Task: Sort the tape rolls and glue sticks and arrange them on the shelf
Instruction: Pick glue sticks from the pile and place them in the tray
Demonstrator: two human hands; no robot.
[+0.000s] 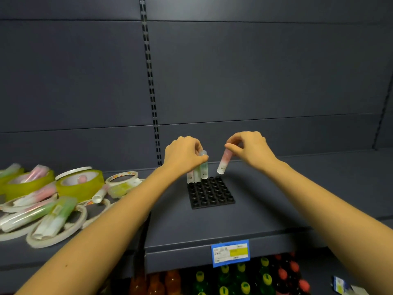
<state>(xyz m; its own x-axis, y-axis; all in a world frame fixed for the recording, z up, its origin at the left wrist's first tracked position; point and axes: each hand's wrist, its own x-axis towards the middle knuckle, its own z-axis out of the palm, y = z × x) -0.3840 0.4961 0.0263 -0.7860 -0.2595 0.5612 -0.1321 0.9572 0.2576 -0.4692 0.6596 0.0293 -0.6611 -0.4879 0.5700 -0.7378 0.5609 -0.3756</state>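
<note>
The job looks like it has only just begun. A black tray full of round holes sits on the shelf, near the back edge. Only the tray's back left corner has anything in it: a couple of standing sticks (maybe more, since the hand hides part of them).

The left hand pinches the top of a green glue stick with its fingertips. This stick stands upright at that same back left corner. Whether its bottom is already in a hole cannot be told.

The right hand pinches the top of a pink glue stick between thumb and finger. That stick is tilted and hangs in the air just above the tray's back edge.

Most holes are empty. At the left end of the shelf lies a mixed heap of yellow-green tape rolls, thin white tape rolls and many loose glue sticks. None of that is sorted yet, so most of the work is left.
</note>
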